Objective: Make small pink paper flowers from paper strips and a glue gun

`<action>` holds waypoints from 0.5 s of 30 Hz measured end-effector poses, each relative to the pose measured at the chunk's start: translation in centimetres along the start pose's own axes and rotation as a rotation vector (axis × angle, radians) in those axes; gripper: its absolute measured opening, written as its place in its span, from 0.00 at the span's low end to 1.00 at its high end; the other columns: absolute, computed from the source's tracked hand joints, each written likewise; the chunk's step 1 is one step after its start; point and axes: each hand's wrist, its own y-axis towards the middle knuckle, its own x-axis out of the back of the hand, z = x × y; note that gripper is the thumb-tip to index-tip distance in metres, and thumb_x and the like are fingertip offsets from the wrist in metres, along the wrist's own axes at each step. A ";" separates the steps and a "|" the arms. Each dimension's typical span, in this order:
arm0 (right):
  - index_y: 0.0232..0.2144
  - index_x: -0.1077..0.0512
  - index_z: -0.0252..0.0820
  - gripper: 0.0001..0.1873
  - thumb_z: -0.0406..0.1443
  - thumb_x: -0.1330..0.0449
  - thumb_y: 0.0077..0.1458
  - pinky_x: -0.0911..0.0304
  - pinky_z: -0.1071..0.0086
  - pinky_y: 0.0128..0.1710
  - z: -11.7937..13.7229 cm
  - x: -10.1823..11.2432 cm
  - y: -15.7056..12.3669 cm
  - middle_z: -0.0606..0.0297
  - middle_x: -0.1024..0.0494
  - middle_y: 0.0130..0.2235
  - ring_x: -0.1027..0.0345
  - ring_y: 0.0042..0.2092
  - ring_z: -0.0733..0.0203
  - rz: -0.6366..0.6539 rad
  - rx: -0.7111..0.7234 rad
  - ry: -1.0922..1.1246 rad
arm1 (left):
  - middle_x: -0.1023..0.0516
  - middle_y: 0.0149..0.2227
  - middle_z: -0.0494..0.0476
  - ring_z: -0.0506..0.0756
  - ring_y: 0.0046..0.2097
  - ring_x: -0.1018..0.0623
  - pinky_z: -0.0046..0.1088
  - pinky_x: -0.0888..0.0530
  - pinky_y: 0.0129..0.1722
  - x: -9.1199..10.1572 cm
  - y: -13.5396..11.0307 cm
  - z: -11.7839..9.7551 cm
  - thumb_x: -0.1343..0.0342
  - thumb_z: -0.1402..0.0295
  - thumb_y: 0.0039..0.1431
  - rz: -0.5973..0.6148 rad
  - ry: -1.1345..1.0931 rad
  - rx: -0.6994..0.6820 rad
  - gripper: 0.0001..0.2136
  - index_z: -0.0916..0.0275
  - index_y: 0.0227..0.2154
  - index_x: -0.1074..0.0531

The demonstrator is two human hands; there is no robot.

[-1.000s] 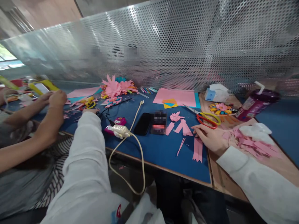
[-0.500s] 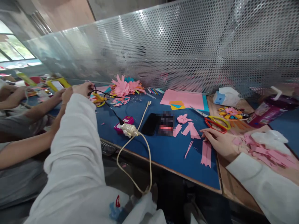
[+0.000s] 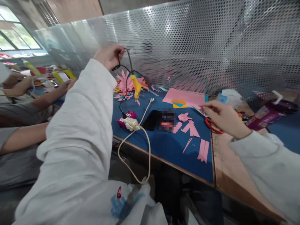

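Yellow glue gun (image 3: 136,85) dangles by black cord (image 3: 129,62) pinched tight in left hand (image 3: 109,56); right hand (image 3: 221,117) hovers half-open, empty. If it swings, nozzle may scorch paper flowers (image 3: 123,82).

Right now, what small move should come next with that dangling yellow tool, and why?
Probably steady the yellow tool with the right hand: the left hand grips only its black cord, so it hangs free above the paper flowers, and the right hand looks empty.
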 end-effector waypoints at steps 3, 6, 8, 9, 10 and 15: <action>0.35 0.27 0.41 0.08 0.33 0.45 0.54 0.34 0.62 0.42 2.7 0.6 2.6 0.61 0.23 0.35 0.30 0.36 0.60 -0.049 0.052 0.020 | 0.30 0.25 0.47 0.40 0.27 0.37 0.19 0.35 0.40 -4.0 -1.3 -2.7 0.54 0.85 0.58 0.127 -0.012 0.083 0.12 0.67 0.22 0.38; 0.33 0.28 0.38 0.09 0.27 0.48 0.54 0.33 0.64 0.40 4.9 0.4 6.6 0.63 0.24 0.33 0.31 0.34 0.66 -0.100 0.073 0.145 | 0.29 0.25 0.48 0.40 0.27 0.37 0.18 0.35 0.37 -7.8 -2.6 -4.7 0.55 0.86 0.56 0.231 0.003 0.133 0.12 0.67 0.21 0.39; 0.31 0.30 0.37 0.10 0.29 0.50 0.56 0.32 0.66 0.36 5.8 0.0 9.6 0.64 0.25 0.31 0.32 0.31 0.68 -0.082 0.037 0.182 | 0.29 0.26 0.50 0.40 0.26 0.37 0.15 0.36 0.30 -10.0 -3.2 -5.4 0.56 0.87 0.55 0.271 0.020 0.167 0.12 0.67 0.22 0.39; 0.29 0.31 0.36 0.09 0.31 0.50 0.58 0.32 0.67 0.35 5.9 -0.2 11.0 0.65 0.25 0.30 0.33 0.30 0.70 -0.024 -0.009 0.213 | 0.29 0.27 0.51 0.39 0.27 0.37 0.12 0.38 0.27 -11.0 -3.5 -5.6 0.56 0.87 0.55 0.286 0.021 0.167 0.12 0.67 0.21 0.40; 0.28 0.33 0.36 0.10 0.33 0.50 0.59 0.32 0.68 0.36 5.8 -0.4 12.2 0.66 0.25 0.30 0.33 0.30 0.71 0.053 -0.124 0.295 | 0.30 0.28 0.51 0.38 0.28 0.35 0.11 0.39 0.26 -11.9 -3.7 -5.8 0.56 0.87 0.55 0.307 0.018 0.164 0.12 0.68 0.21 0.40; 0.29 0.37 0.25 0.27 0.34 0.72 0.64 0.34 0.67 0.38 2.5 -2.8 14.8 0.54 0.27 0.38 0.29 0.42 0.65 0.208 -0.352 0.783 | 0.30 0.37 0.57 0.45 0.45 0.28 0.12 0.38 0.32 -14.7 -4.7 -6.5 0.54 0.83 0.53 0.399 0.015 0.117 0.05 0.75 0.23 0.40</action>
